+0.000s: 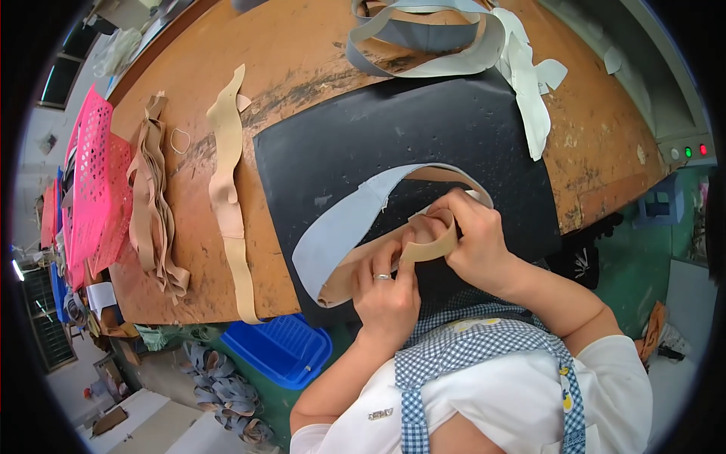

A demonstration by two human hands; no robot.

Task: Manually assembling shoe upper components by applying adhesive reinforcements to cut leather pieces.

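The left hand's [387,303] fingers are pinched on a curled tan strip [431,248], and the right hand's [480,236] fingers clamp it too, close beside them. A looped blue-grey band [340,223] arches left of and beyond the fingers; whether strip and band are joined, I cannot tell. Under the fingers lies a black mat [340,151] on the wooden table [302,45]. Farther beyond them sit grey loops [423,34] and white pieces [522,83]; well left, a long tan piece [227,151], a tan bundle [151,181] and a pink basket [94,174]

Mat [484,121] lies under band [333,234], right of strips [150,197]
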